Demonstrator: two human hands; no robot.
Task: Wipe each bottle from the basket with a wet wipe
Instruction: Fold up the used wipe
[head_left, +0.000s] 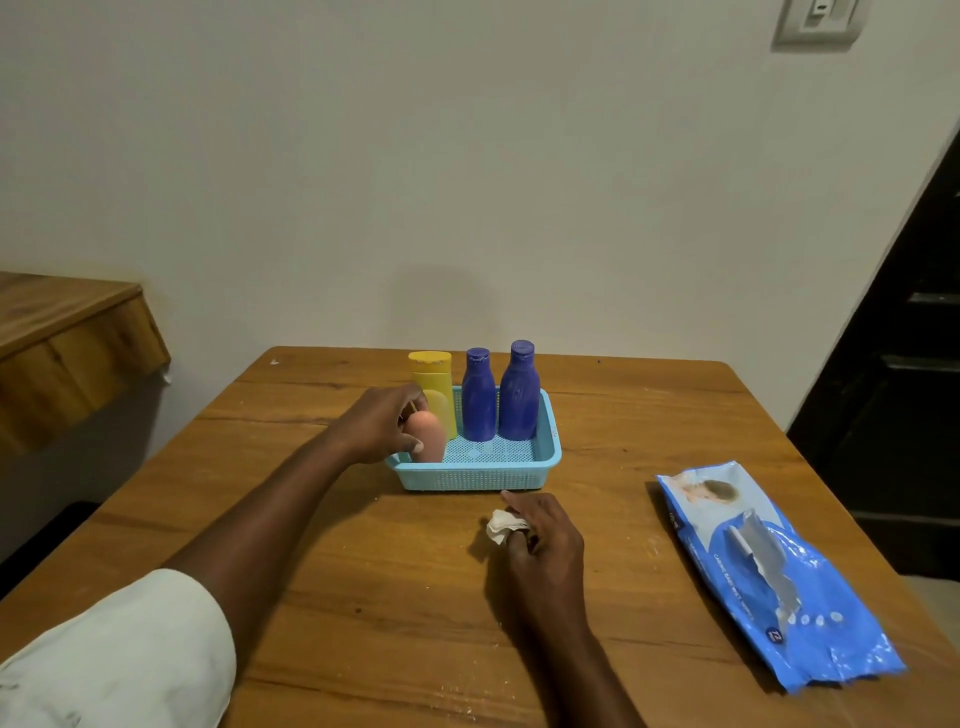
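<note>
A light blue basket (519, 475) stands on the wooden table near the far middle. Inside it stand a yellow bottle (434, 379) at the back left, two dark blue bottles (478, 397) (519, 392) to its right, and a small pink bottle (428, 436) at the front left. My left hand (376, 426) reaches in from the left, its fingers closed around the pink bottle, which rests in the basket. My right hand (543, 530) lies on the table in front of the basket, clutching a crumpled white wet wipe (501, 525).
A blue pack of wet wipes (769, 571) lies on the table's right side, its flap peeled open. A wooden ledge (67, 353) juts out at the left. A dark doorway (909, 389) is to the right, the wall just behind the table.
</note>
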